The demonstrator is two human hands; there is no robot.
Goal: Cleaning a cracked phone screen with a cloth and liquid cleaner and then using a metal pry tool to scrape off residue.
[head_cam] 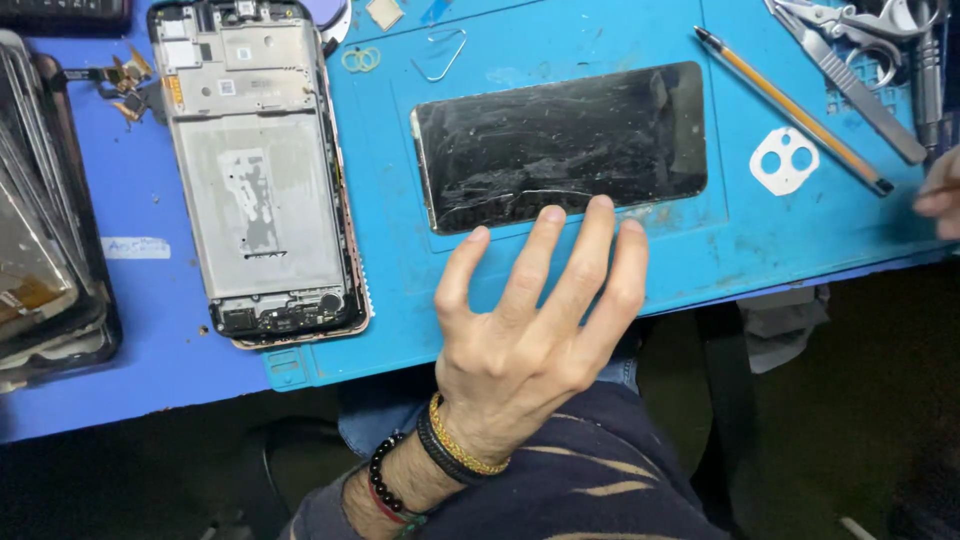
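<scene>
Spread wide in the lower middle of the frame, the left hand [530, 320] is empty, fingers apart, their tips at the lower edge of the black phone screen [560, 145] lying flat on the blue work mat [780, 230] at centre. Beaded bracelets [440, 465] circle the wrist. At the right edge, only fingertips of the right hand [940, 195] show; whether they pinch anything I cannot tell. An opened phone frame [260, 170] lies at upper left. A pencil [795, 110] and a white camera cutout [785, 160] sit at upper right.
</scene>
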